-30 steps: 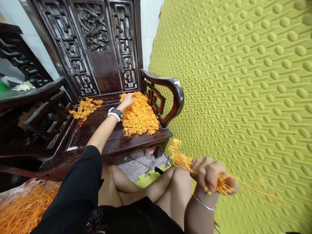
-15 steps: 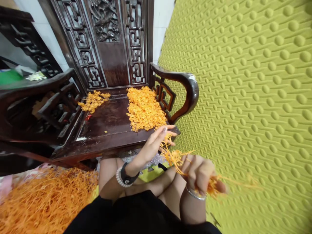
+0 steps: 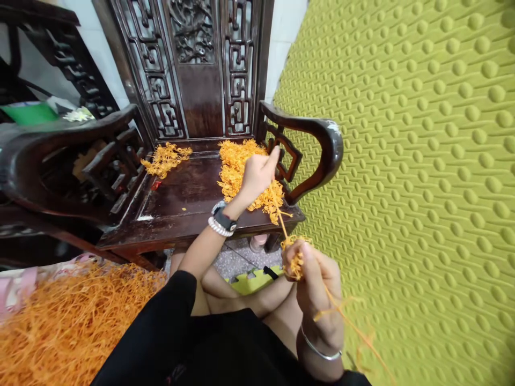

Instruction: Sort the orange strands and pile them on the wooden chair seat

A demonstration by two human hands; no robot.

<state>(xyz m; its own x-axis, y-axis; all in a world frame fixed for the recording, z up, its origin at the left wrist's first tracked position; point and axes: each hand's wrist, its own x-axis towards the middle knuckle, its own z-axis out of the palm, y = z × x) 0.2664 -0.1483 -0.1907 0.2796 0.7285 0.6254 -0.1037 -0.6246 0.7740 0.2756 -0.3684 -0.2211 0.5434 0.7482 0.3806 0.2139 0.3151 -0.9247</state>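
Note:
My left hand [image 3: 257,174], with a dark watch and a pale coiled band on its wrist, is closed above the heap of curly orange strands [image 3: 233,158] at the right of the wooden seat. From its underside a straight orange strand [image 3: 284,225] runs down to my right hand [image 3: 316,271]. Between the thumb and fingers of that right hand sits a curly orange clump [image 3: 296,262]. Another thin strand trails from the right hand toward the lower right, blurred. The left fingertips are partly hidden.
A smaller orange clump [image 3: 167,158] lies on the left of the dark wooden chair seat [image 3: 189,187], near a red scrap [image 3: 156,185]. A big pile of orange strands [image 3: 80,321] fills the lower left. The chair's armrest [image 3: 330,145] and a green bumpy mat [image 3: 422,187] border the right.
My left hand has gone up and forward over the heap, its spread fingers now closed. My right hand has turned upright and shifted slightly left. The strand between them is now stretched straight.

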